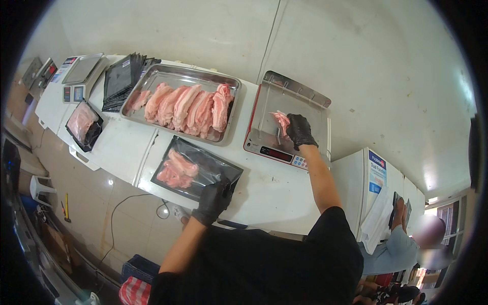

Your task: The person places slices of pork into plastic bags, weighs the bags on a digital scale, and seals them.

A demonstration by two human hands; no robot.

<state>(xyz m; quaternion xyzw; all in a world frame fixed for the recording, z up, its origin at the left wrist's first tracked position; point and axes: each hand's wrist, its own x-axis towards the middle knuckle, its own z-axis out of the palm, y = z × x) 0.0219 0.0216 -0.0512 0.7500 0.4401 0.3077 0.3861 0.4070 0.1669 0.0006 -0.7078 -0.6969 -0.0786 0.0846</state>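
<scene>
In the head view my right hand point(300, 131), in a black glove, has its fingers closed on a small piece of raw meat point(281, 121) over the steel platform of a digital scale point(286, 110). My left hand point(213, 198), also black-gloved, grips the open end of a clear-fronted black vacuum bag point(209, 162). Slices of raw meat point(177, 169) lie in the bag's far left part. Behind it, a steel tray point(183, 70) holds a row of raw pork belly strips point(187, 108). The left fingertips are partly hidden in shadow.
Left of the tray stand a stack of black bags point(121, 82), a filled bag point(84, 124) and a second scale point(84, 70). A white chest freezer point(349, 183) stands at right, with another person's arms point(399, 213) beyond it. A cable point(113, 225) runs across the floor.
</scene>
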